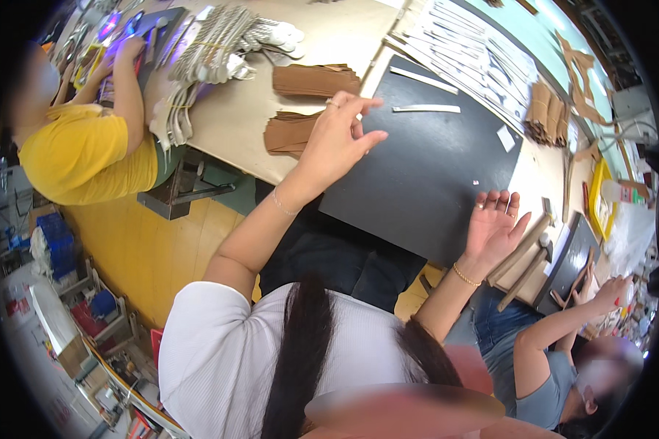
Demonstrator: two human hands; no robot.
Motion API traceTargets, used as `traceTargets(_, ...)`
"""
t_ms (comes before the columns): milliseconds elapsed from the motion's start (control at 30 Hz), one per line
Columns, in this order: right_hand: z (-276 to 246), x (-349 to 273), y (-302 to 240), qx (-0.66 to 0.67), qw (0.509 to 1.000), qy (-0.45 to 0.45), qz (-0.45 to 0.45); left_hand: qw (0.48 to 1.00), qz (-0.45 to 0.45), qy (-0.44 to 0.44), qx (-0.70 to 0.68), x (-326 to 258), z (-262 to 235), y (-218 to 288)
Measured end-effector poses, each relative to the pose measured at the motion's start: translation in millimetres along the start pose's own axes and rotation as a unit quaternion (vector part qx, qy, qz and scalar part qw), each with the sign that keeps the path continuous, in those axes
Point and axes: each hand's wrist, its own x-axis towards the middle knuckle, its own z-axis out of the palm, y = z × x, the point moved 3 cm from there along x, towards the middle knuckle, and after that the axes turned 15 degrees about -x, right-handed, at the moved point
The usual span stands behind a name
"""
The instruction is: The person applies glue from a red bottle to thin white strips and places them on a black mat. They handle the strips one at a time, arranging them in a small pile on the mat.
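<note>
My left hand (338, 143) hovers over the left edge of a black work mat (417, 168), thumb and fingers apart, with nothing held. Beside it lie two stacks of brown strips (315, 80), one partly behind the hand. At the mat's right edge my right hand (496, 230) is turned palm up, its fingers loosely bent and empty. Two narrow white strips, an upper strip (425, 79) and a lower strip (426, 109), rest on the far part of the mat. A small white four-sided piece (506, 139) and a tiny white scrap (476, 182) lie nearer the right hand.
Hammers (540, 263) lie right of the mat. Beyond it are a white sheet with many thin strips (465, 51) and brown bundles (548, 113). Braided cord bundles (212, 47) sit far left. Co-workers sit at left in a yellow shirt (88, 154) and at right, near a yellow tray (600, 197).
</note>
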Motion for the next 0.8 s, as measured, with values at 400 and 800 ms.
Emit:
traceTargets(400, 12, -7, 35, -0.265, 0.961, 0.045, -0.071, 0.950, -0.009, 0.080, 0.302, -35, -90, -11)
traceTargets(800, 34, 16, 15, -0.480, 0.874, 0.032, -0.072, 0.944, -0.044, 0.074, 0.320, -36, -92, -22)
